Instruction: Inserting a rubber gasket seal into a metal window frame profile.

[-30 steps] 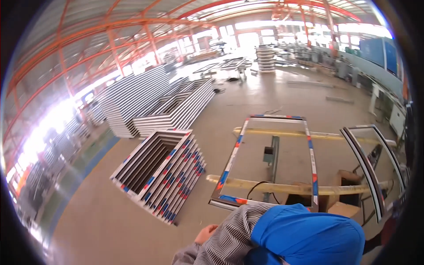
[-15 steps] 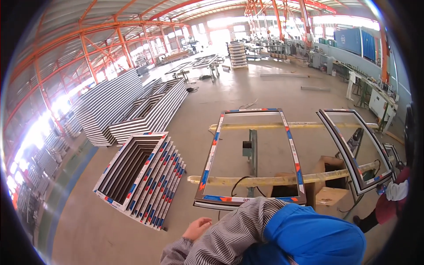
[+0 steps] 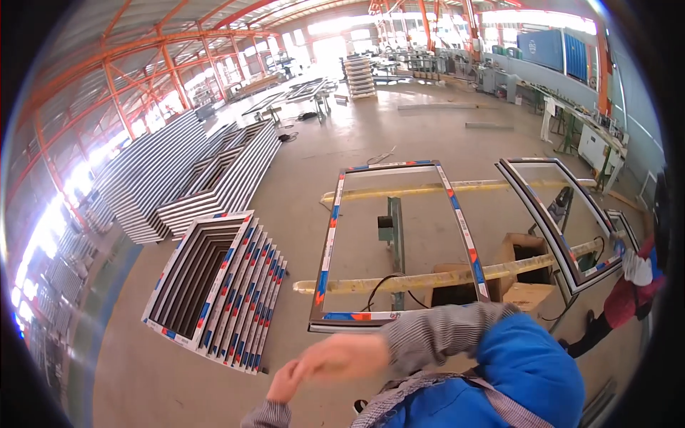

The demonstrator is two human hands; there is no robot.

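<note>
My right hand (image 3: 348, 355) reaches across in front of my body, smeared by motion. Its fingers meet or overlap those of my left hand (image 3: 284, 384), low in the view. Whether anything small lies between them I cannot make out. Just beyond both hands is a rectangular window frame (image 3: 326, 251) with dark edges and red, white and blue protective tape. It rests flat on two bars wrapped in yellow (image 3: 371, 283). My right sleeve hides part of its near right corner.
Left of my hands stands a stack of taped frames (image 3: 227, 285), with larger stacks of frames (image 3: 214, 175) behind. At right, another frame (image 3: 546, 221) lies on the bars, and a co-worker (image 3: 635, 285) is beside it. An open cardboard box (image 3: 526, 292) sits beneath the bars.
My right hand has come into sight from behind the sleeve and crossed to my left hand. My left hand has shifted left and down. The view has turned slightly right.
</note>
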